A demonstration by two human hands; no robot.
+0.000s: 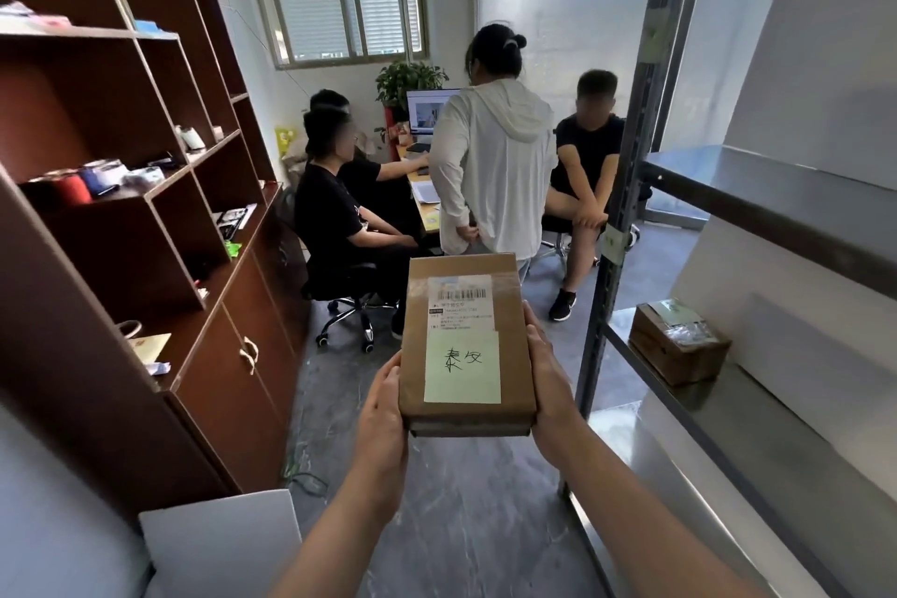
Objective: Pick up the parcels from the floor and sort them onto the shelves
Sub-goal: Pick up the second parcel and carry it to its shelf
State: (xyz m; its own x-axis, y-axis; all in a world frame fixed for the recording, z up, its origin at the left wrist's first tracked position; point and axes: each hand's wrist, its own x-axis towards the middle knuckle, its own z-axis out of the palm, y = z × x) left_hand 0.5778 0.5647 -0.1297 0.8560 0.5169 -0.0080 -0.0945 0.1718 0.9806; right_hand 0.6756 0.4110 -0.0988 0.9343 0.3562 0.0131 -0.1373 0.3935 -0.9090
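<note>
I hold a flat brown cardboard parcel [466, 345] in front of me at chest height, above the grey floor. It carries a barcode label and a pale green note with handwriting. My left hand [383, 408] grips its left edge and my right hand [548, 379] grips its right edge. To the right stands a metal shelf rack [757, 204] with steel boards. A second, smaller brown parcel [679, 342] with clear tape rests on the rack's middle shelf [776, 432].
A dark brown wooden cabinet [160, 189] with open compartments and small items fills the left side. Several people sit or stand around a desk with a monitor [432, 109] ahead. A white board [218, 544] lies at the lower left. An office chair [349, 301] stands nearby.
</note>
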